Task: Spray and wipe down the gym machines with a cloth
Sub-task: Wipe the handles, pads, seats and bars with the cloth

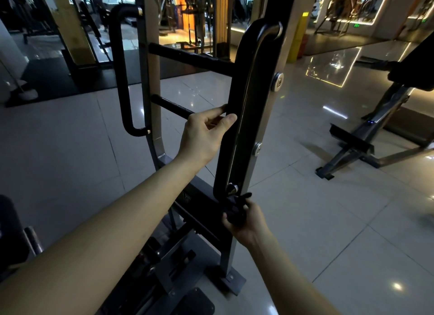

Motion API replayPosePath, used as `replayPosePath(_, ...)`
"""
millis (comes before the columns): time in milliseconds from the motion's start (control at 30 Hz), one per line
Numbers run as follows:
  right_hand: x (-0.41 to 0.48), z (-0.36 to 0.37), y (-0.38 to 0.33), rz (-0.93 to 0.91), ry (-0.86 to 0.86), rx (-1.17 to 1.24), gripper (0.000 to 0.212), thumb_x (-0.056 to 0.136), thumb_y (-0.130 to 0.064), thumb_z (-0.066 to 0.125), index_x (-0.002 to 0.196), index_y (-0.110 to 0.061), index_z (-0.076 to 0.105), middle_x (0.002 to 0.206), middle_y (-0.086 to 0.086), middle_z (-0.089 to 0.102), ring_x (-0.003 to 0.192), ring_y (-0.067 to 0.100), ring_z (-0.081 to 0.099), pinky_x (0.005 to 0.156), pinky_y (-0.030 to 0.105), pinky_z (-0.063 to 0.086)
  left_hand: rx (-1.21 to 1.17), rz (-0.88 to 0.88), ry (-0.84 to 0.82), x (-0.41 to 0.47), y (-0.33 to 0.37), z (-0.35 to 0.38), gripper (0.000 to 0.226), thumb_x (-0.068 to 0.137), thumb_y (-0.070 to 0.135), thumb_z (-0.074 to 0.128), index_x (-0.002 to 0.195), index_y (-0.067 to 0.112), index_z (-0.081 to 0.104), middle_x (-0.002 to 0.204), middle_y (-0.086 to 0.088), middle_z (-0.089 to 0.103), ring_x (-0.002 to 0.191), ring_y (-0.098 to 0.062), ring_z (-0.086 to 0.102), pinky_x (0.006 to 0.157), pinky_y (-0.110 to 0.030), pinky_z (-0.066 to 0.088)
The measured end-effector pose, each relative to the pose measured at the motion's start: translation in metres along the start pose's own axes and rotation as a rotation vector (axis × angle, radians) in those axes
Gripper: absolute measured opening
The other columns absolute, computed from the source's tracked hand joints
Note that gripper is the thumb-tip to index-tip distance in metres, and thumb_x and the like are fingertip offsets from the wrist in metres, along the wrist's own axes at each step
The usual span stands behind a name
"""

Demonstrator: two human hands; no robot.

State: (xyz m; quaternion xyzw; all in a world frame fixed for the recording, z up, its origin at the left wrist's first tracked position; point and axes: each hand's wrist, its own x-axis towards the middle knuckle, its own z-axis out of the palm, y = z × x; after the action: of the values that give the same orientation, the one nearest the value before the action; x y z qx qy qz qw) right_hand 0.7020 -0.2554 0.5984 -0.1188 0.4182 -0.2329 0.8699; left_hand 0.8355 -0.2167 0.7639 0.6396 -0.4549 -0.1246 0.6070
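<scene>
The gym machine (152, 80) is seen in dim light, and its base is partly cut off at the lower edge of the view. The left hand (202, 138) is closed round the inner edge of the black upright handle (244, 84). Its thumb is laid on the near face and its fingers are curled behind, so the grip is wrapped on the handle. The near end of the lower crossbar (171, 105) is hidden behind this hand, so where it joins cannot be made out. Lower down, a dark cloth (234, 212) is bunched in the right hand (249, 223), with the fingers curled round it. It is held against the foot of the same handle, just below a chrome bolt (232, 189). Most of the cloth is covered by the fingers and merges with the black frame behind it, so its edges and full shape are hard to tell. A second machine (366, 138) stands well apart on the glossy tiled floor (328, 232) and is cut off at the right edge. The far background is blurred and dark.
</scene>
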Motion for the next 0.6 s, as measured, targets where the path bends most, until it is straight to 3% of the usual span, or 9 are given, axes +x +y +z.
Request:
replayPosePath(67, 0.006, 0.018, 0.010, -0.001, -0.003, 0.102, 0.024, 0.105, -0.020, 0.043, 0.092, -0.010, 0.061, 0.087, 0.009, 0.058, 0.073, 0.023, 0.053, 0.060, 0.032, 0.047, 0.003, 0.005, 0.001, -0.001, 0.002, 0.000, 0.034, 0.097, 0.037, 0.067, 0.129, 0.024, 0.069, 0.107, 0.006, 0.076, 0.104, -0.009, 0.070, 0.091, -0.045, 0.060)
replayPosePath(167, 0.007, 0.023, 0.024, 0.042, -0.051, 0.237, 0.024, 0.107, -0.020, 0.037, 0.100, -0.008, 0.057, 0.089, 0.013, 0.059, 0.066, 0.022, 0.052, 0.043, 0.024, 0.044, 0.005, 0.008, -0.006, -0.002, 0.002, 0.001, 0.033, 0.098, 0.035, 0.066, 0.129, 0.024, 0.069, 0.107, 0.007, 0.075, 0.105, -0.009, 0.070, 0.092, -0.044, 0.060)
replayPosePath(267, -0.004, 0.013, 0.027, 0.076, -0.096, 0.195, 0.023, 0.105, -0.016, 0.038, 0.097, -0.008, 0.058, 0.081, 0.012, 0.062, 0.061, 0.021, 0.055, 0.039, 0.022, 0.042, -0.002, 0.013, 0.000, -0.003, 0.000, 0.002, 0.035, 0.098, 0.037, 0.066, 0.130, 0.024, 0.068, 0.108, 0.007, 0.075, 0.106, -0.010, 0.070, 0.093, -0.044, 0.059)
replayPosePath(367, -0.015, 0.006, 0.028, 0.065, -0.170, 0.088, 0.012, 0.097, -0.017, 0.049, 0.089, -0.012, 0.057, 0.073, 0.006, 0.055, 0.055, 0.018, 0.052, 0.041, 0.023, 0.042, -0.013, 0.004, -0.005, -0.002, -0.001, 0.002, 0.035, 0.098, 0.037, 0.066, 0.130, 0.024, 0.068, 0.108, 0.009, 0.075, 0.107, -0.009, 0.070, 0.093, -0.043, 0.060)
replayPosePath(433, -0.020, 0.001, 0.026, 0.026, -0.137, 0.021, 0.007, 0.093, -0.016, 0.054, 0.088, -0.016, 0.057, 0.078, 0.004, 0.051, 0.066, 0.018, 0.049, 0.052, 0.027, 0.044, -0.018, -0.002, 0.000, -0.002, 0.001, 0.001, 0.033, 0.098, 0.035, 0.067, 0.129, 0.024, 0.069, 0.106, 0.011, 0.075, 0.106, -0.007, 0.070, 0.093, -0.043, 0.060)
replayPosePath(500, -0.017, 0.001, 0.020, 0.005, -0.045, -0.004, 0.017, 0.099, -0.015, 0.047, 0.089, -0.014, 0.060, 0.080, 0.005, 0.054, 0.075, 0.021, 0.052, 0.065, 0.033, 0.046, -0.018, 0.002, -0.001, -0.003, 0.002, 0.001, 0.030, 0.098, 0.034, 0.067, 0.126, 0.026, 0.070, 0.105, 0.011, 0.075, 0.106, -0.007, 0.070, 0.094, -0.043, 0.059)
replayPosePath(600, -0.008, 0.018, 0.017, -0.005, -0.024, 0.038, 0.026, 0.099, -0.013, 0.040, 0.078, -0.013, 0.056, 0.066, 0.001, 0.043, 0.059, 0.017, 0.045, 0.058, 0.030, 0.044, -0.019, -0.001, -0.008, -0.003, 0.002, 0.001, 0.028, 0.098, 0.034, 0.067, 0.125, 0.029, 0.070, 0.101, 0.011, 0.075, 0.104, -0.007, 0.070, 0.093, -0.044, 0.059)
